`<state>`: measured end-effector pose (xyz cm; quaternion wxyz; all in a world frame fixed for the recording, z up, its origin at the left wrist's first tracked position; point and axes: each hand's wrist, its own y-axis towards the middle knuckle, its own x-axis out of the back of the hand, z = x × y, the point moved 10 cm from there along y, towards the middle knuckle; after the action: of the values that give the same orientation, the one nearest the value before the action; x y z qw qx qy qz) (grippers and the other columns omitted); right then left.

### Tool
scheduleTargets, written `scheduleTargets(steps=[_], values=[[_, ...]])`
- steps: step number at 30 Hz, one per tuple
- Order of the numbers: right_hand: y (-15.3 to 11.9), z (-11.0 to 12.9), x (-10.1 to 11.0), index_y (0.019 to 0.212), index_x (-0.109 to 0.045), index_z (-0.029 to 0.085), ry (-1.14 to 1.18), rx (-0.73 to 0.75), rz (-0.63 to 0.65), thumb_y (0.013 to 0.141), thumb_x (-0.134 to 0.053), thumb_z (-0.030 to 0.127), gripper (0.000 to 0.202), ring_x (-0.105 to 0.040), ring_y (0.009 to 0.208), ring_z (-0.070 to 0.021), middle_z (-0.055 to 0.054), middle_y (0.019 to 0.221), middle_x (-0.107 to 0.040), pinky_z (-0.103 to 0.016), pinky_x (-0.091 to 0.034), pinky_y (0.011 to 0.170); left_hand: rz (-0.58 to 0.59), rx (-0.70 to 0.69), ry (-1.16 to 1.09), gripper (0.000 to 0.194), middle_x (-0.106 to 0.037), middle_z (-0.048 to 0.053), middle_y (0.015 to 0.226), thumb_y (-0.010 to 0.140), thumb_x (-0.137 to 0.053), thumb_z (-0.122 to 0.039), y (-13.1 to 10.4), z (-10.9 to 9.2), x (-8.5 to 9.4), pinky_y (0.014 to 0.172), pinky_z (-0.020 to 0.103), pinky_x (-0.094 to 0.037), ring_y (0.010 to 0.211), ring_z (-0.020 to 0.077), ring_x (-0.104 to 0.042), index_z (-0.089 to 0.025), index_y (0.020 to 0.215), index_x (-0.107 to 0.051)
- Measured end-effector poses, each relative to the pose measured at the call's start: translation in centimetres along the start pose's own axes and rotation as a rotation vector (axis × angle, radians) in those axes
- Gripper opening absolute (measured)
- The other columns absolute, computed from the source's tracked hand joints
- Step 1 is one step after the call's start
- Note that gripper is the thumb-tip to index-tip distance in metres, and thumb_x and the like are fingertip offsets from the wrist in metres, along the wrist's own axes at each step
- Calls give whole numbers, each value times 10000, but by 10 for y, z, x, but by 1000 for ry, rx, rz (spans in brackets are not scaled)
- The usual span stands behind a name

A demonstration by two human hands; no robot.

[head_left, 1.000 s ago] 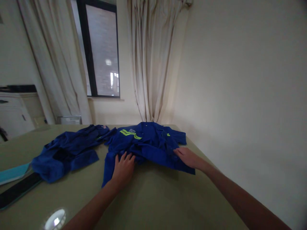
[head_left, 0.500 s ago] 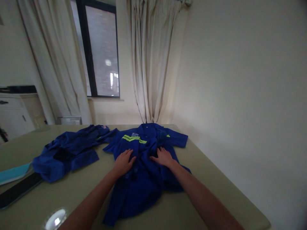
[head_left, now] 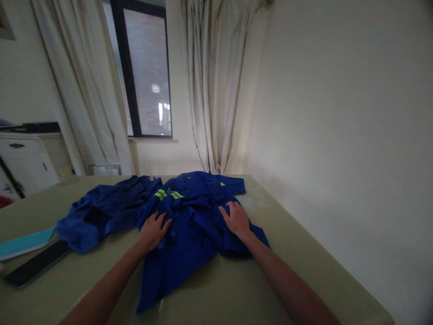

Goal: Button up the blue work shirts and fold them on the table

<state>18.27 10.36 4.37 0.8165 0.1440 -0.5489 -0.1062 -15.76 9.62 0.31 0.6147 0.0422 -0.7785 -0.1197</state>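
From my remote seat I see the table (head_left: 304, 275) running on past the blue shirt (head_left: 194, 225) to its slanting right edge, with more surface in front of the hem — that is my room to move. I count two blue garments, the shirt mid-table and a crumpled garment (head_left: 111, 207) at its left, plus two flat strips, turquoise (head_left: 27, 243) and black (head_left: 39, 265); my left hand (head_left: 153, 231) and right hand (head_left: 237, 221) lie on the shirt, fingers spread — farther apart than before, its chest stripes now creased.
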Motion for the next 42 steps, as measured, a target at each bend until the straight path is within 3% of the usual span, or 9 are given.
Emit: scheduleTargets(steps=[5, 10, 16, 20, 25, 30, 36, 39, 42], values=[[-48, -31, 7, 1295, -574, 181, -12, -59, 181, 853, -611, 726, 703, -656, 1092, -343, -171, 1207, -669, -404, -478, 891, -146, -92, -82, 484, -643, 121, 1303, 974, -421, -546, -54, -27, 30, 1105, 488, -419, 1224, 324, -580, -207, 1226, -657], [-75, -46, -3, 1282, -614, 144, 52, -83, 318, 797, -767, 459, 598, -674, 991, -299, -141, 1087, -705, -376, -479, 851, 63, -129, -176, 309, -703, 77, 1180, 867, -590, -421, -84, -43, 17, 950, 473, -514, 1067, 333, -669, -284, 1106, -730], [-52, -39, 43, 1151, -678, 187, 423, -60, 108, 704, -688, 105, 454, -654, 819, -190, -17, 878, -675, -304, -497, 786, -58, 48, -435, 399, -791, 76, 1003, 903, -520, -529, -42, -16, 64, 905, 458, -533, 999, 340, -719, -226, 1001, -760], [-33, 24, 98, 1195, -652, 222, 622, 159, -169, 753, -702, 179, 447, -661, 859, -189, -12, 913, -680, -322, -521, 829, -283, 87, -611, 500, -775, 101, 1123, 947, -445, -555, -6, -51, 95, 948, 413, -530, 1087, 311, -700, -175, 1119, -722], [-23, 84, 73, 1084, -700, 225, 664, 296, -181, 784, -735, 224, 303, -673, 863, -202, -56, 1035, -713, -325, -551, 791, -206, -141, -710, 486, -694, 141, 1293, 993, -398, -423, 12, -136, 56, 1026, 401, -505, 1212, 262, -645, -152, 1364, -556], [-32, 44, 17, 842, -693, 180, 667, 140, -246, 912, -647, 395, 231, -659, 778, -221, -55, 818, -715, -328, -516, 765, -242, -379, -490, 362, -690, 104, 1162, 973, -510, -490, -31, -152, 38, 1022, 460, -475, 1127, 280, -630, -224, 1186, -631], [-45, 34, 4, 848, -678, 173, 774, 86, -218, 999, -520, 514, 405, -669, 791, -212, -57, 823, -731, -295, -508, 768, -24, -382, -553, 308, -717, 61, 1202, 909, -634, -488, -46, -138, 6, 1012, 442, -475, 1128, 288, -635, -288, 1123, -730], [-52, 38, 17, 907, -678, 177, 757, 87, -268, 994, -556, 490, 347, -684, 809, -214, -62, 854, -734, -290, -518, 779, -56, -133, -853, 395, -761, 50, 1010, 954, -534, -554, -37, -108, 11, 932, 382, -524, 1005, 265, -677, -230, 951, -759], [-61, 48, 24, 1138, -668, 197, 742, 158, -265, 995, -586, 416, 275, -703, 919, -213, -65, 1002, -743, -284, -532, 836, -120, 149, -1188, 484, -749, 63, 1131, 909, -577, -586, -40, -77, 14, 895, 357, -558, 1077, 272, -675, -214, 1196, -693]])
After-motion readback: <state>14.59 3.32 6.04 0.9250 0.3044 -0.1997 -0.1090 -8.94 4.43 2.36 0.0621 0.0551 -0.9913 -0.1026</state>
